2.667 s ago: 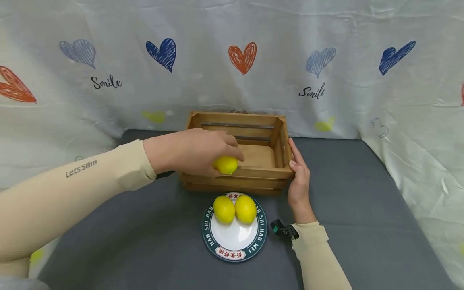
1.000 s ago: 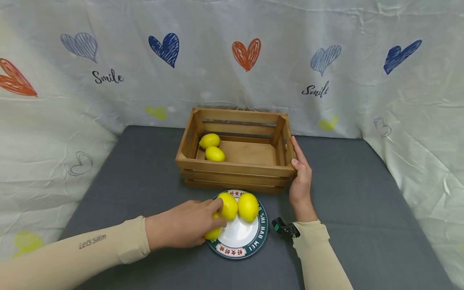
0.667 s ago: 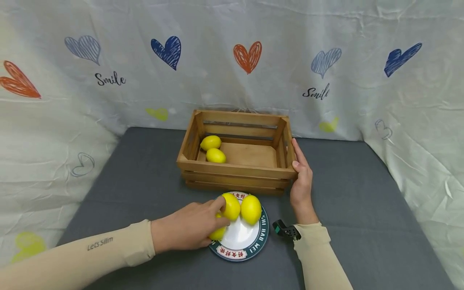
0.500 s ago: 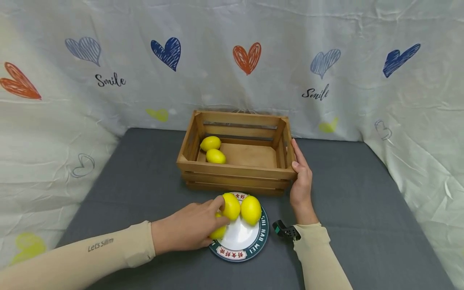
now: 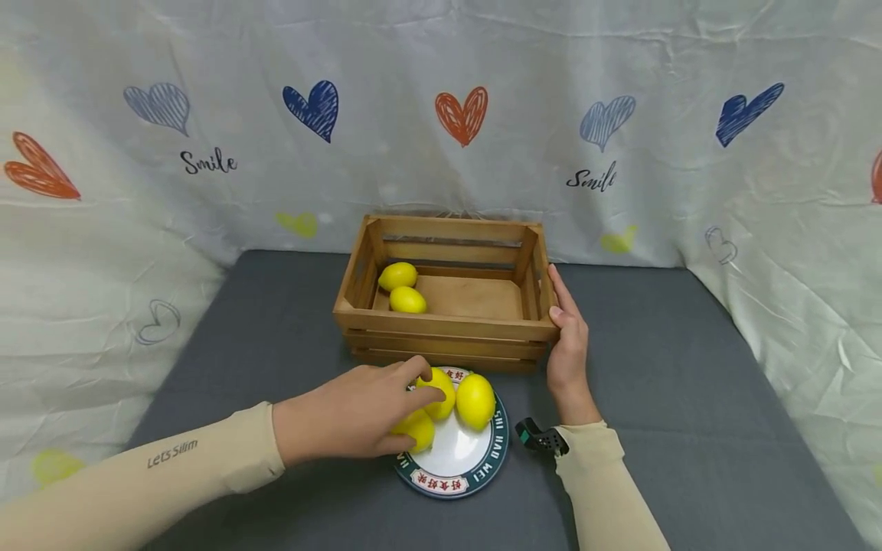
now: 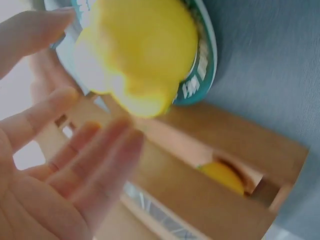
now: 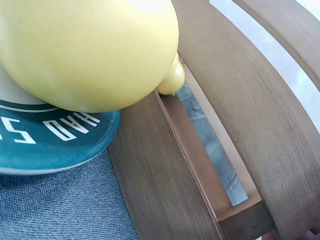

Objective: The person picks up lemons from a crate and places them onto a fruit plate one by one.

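Note:
Three yellow lemons sit on a white plate with a dark green lettered rim (image 5: 498, 451): a near-left lemon (image 5: 422, 433), a middle lemon (image 5: 444, 394) and a right lemon (image 5: 475, 402). My left hand (image 5: 344, 413) is over the left side of the plate, fingers spread around the near-left lemon. In the left wrist view its fingers look loose, apart from the lemons. Behind the plate stands a wooden slatted crate (image 5: 448, 327); two more lemons (image 5: 398, 276) lie at its left end. My right hand (image 5: 570, 352) rests against the crate's right end, index finger straight, thumb at the front corner.
A grey cloth (image 5: 689, 428) covers the table. Behind it and at the sides hangs a white curtain (image 5: 386, 153) printed with hearts. A black wrist strap with a camera (image 5: 540, 438) is on the right wrist.
My left hand carried a lemon from over the crate to the plate's left side. Its fingers have since loosened from that lemon and lifted slightly. The right hand stays against the crate.

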{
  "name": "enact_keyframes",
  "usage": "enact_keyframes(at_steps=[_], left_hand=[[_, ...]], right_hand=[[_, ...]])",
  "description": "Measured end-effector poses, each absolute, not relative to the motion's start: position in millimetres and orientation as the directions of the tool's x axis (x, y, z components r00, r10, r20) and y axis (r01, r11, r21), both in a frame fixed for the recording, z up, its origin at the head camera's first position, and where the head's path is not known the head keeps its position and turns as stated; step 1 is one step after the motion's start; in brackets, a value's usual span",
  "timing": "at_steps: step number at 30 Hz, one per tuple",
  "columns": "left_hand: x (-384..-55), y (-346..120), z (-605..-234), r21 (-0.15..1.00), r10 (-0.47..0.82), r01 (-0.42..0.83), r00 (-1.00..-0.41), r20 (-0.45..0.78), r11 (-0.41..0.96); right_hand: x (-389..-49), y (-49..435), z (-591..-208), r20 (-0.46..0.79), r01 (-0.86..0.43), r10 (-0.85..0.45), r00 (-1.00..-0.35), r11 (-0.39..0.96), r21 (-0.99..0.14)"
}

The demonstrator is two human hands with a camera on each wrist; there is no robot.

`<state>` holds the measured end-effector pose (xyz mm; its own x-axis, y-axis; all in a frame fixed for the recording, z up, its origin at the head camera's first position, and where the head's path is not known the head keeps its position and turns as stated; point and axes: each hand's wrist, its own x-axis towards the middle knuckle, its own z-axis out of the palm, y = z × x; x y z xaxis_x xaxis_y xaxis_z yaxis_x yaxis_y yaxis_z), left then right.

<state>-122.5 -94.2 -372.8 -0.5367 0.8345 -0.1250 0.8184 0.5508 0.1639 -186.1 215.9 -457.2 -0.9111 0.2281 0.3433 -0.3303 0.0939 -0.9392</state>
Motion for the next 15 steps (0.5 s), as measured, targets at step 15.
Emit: enact_keyframes(at_steps=[15], left_hand=[[-195.3, -77.2, -269.3, 0.257, 0.798, 0.764, -0.601, -0.050, 0.591]], right_hand=[[-186.2, 217.0, -457.3, 0.364, -0.352, 0.223, -0.904, 0.090, -0.931]])
